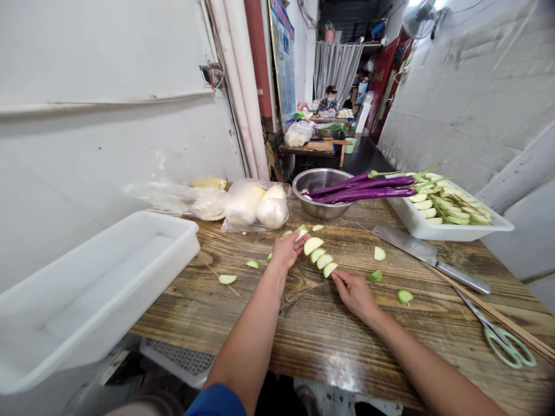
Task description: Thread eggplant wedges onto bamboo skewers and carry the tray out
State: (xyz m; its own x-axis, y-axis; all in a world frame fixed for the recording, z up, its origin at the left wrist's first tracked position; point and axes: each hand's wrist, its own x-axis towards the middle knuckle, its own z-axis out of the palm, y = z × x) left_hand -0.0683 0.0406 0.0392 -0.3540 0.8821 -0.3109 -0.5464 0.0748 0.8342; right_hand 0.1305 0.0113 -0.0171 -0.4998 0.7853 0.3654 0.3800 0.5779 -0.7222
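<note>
Several half-round pale vegetable slices (313,246) with green skin sit in a slanting row above the wooden table, apparently threaded on a thin skewer mostly hidden by them. My right hand (356,294) pinches the near end of this row, fingers closed at the skewer. At the far end, my left hand (288,252) has its fingers closed around another slice (301,232). Loose slices lie around both hands, among them one slice (228,279) left of my left arm and one (380,253) to the right.
A white tray (182,232) stands at left. Behind are bagged pale vegetables (255,205) and a steel bowl (323,211) bearing purple eggplants (368,189). At right are a tray (437,230) of slices, a cleaver (407,242), bamboo sticks (515,329) and scissors (505,344). A person (328,103) sits far back.
</note>
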